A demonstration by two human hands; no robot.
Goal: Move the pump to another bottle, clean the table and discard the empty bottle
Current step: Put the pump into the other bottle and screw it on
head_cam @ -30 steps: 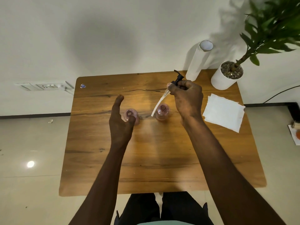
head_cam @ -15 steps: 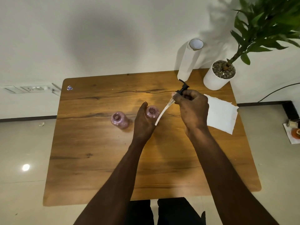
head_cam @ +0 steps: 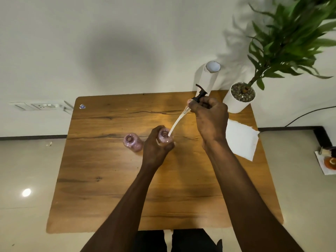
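Two small pink bottles stand open-necked on the wooden table (head_cam: 109, 188). My left hand (head_cam: 156, 148) is wrapped around the right bottle (head_cam: 165, 137). The left bottle (head_cam: 132, 142) stands free beside it. My right hand (head_cam: 209, 117) grips the black pump (head_cam: 200, 93) by its collar, held above and to the right of the right bottle. The pump's white tube (head_cam: 177, 122) slants down to the left, and its tip sits at the rim of the right bottle's neck.
A white paper towel sheet (head_cam: 241, 140) lies at the table's right edge. A paper towel roll (head_cam: 209, 77) and a white potted plant (head_cam: 238, 99) stand at the back right. A small sticker (head_cam: 82, 106) sits at the back left corner.
My left hand left the left bottle, crossed to the right bottle and closed around it. My right hand brought the pump's tube tip to that bottle's neck.
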